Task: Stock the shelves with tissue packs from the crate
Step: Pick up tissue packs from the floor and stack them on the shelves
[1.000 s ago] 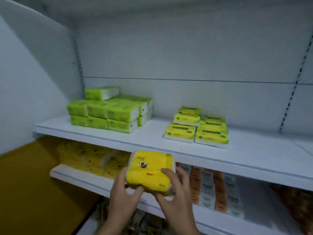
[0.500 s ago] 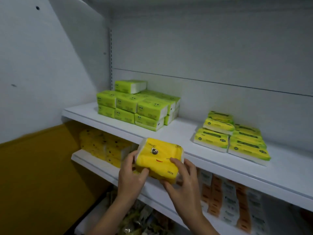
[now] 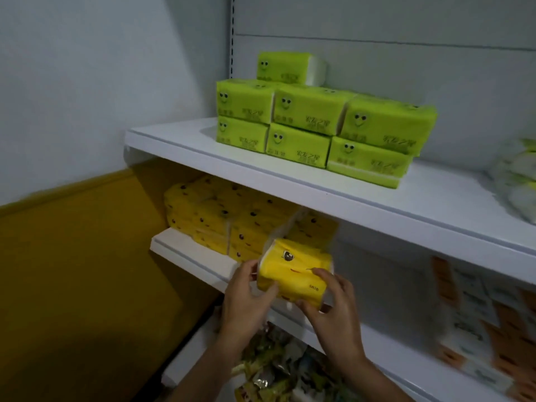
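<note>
White shelving stands in a grey corner with a yellow lower wall. Over the front edge of the lower shelf, beside the stacked yellow packs at its left end, both hands clamp a yellow tissue pack. The left hand curls round its left end; the right hand wraps its right end, fingers on its face. Green packs sit near the upper shelf's left end.
</note>
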A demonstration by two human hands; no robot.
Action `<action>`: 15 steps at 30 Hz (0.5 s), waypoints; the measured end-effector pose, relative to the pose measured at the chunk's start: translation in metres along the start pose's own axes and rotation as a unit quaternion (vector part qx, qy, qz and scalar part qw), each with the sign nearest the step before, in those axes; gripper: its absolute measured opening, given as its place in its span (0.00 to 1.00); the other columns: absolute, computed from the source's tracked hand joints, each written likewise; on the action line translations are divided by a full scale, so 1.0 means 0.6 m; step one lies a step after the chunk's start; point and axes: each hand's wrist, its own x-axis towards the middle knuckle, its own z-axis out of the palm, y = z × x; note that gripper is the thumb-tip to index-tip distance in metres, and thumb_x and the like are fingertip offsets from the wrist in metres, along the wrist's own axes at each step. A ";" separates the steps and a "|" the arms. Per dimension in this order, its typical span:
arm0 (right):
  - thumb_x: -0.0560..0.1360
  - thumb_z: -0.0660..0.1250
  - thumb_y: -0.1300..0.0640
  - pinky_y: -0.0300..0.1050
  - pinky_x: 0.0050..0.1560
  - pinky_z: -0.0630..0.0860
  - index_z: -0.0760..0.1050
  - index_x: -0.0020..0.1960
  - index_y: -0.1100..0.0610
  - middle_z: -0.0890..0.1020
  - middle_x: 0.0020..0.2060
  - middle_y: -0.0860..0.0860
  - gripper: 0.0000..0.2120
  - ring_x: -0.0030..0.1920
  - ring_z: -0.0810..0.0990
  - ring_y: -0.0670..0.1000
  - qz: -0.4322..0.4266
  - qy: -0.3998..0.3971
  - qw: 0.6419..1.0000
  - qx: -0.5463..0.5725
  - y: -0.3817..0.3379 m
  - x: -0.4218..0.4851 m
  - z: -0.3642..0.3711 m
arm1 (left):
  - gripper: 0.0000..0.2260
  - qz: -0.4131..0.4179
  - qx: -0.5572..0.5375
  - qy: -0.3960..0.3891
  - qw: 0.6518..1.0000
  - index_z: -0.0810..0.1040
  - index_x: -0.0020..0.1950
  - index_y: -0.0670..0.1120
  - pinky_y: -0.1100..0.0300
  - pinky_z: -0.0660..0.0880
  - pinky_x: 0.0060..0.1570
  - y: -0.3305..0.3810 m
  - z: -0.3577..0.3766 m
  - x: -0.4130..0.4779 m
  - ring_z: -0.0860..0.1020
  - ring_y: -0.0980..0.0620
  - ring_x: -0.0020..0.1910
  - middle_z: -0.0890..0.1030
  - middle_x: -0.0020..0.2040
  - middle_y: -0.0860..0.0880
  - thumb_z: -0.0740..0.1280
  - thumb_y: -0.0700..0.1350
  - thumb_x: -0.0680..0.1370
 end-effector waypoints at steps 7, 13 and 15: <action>0.68 0.75 0.61 0.48 0.54 0.78 0.71 0.62 0.45 0.65 0.59 0.48 0.27 0.56 0.67 0.41 -0.026 0.057 0.998 -0.026 0.088 0.073 0.056 | 0.18 0.024 -0.017 -0.023 0.999 0.69 0.58 0.56 0.71 0.67 0.44 -0.093 0.032 0.095 0.71 0.68 0.49 0.73 0.50 0.62 0.71 0.44 0.73; 0.67 0.76 0.60 0.49 0.54 0.77 0.72 0.59 0.44 0.68 0.56 0.48 0.25 0.54 0.70 0.44 -0.019 0.123 0.992 -0.019 0.135 0.130 0.063 | 0.17 0.028 -0.015 -0.046 0.998 0.69 0.58 0.55 0.68 0.68 0.47 -0.154 0.050 0.127 0.72 0.65 0.51 0.74 0.54 0.59 0.69 0.42 0.74; 0.68 0.76 0.60 0.46 0.53 0.75 0.71 0.57 0.43 0.68 0.54 0.48 0.24 0.52 0.70 0.45 -0.012 0.137 0.990 -0.015 0.138 0.156 0.061 | 0.16 0.028 -0.014 -0.049 0.998 0.70 0.58 0.55 0.72 0.68 0.46 -0.170 0.055 0.137 0.72 0.66 0.52 0.74 0.55 0.58 0.69 0.42 0.74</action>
